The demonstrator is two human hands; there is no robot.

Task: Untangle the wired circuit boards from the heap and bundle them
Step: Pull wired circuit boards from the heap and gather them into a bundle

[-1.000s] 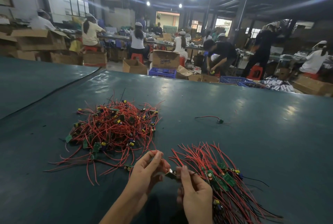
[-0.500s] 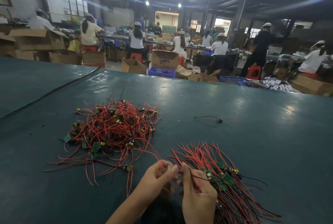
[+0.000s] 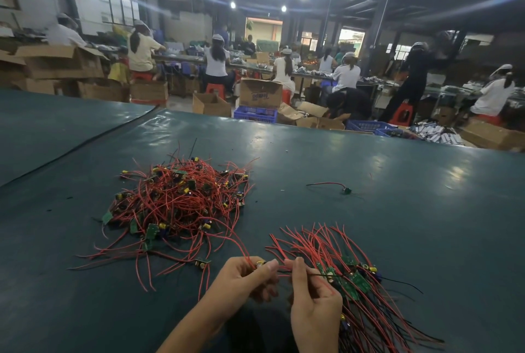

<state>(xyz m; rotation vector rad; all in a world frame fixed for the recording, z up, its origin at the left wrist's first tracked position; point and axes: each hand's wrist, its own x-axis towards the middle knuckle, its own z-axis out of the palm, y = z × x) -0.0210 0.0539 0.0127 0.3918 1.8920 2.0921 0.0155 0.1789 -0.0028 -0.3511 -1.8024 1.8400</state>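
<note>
1. Head view, and both hands are low in the picture: the left hand (image 3: pixel 244 276) is curled, pinching a small yellow-capped circuit board (image 3: pixel 260 264) at its fingertips, with a red wire (image 3: pixel 233 239) running from there up toward the heap.
2. The right hand (image 3: pixel 314 313) is loosely closed, thumb and forefinger nipping a thin dark wire just beside the left fingertips; what exactly it grips is too small to make out.
3. The board between the hands is mostly hidden by the fingers.
4. The tangled heap (image 3: pixel 179 199) lies on the dark green worktop (image 3: pixel 397 224), up and left of the hands; its boards are buried under red wire.
5. The sorted bundle (image 3: pixel 349 281) fans out just right of the right hand, which covers its near edge; its lower wires are cut off by the frame's bottom edge.
6. One stray board with a red lead (image 3: pixel 331 185) sits alone, well apart from both piles.
7. There is bare worktop to the right and beyond, up to the far edge.
8. Both forearms are cut off at the bottom of the frame.
</note>
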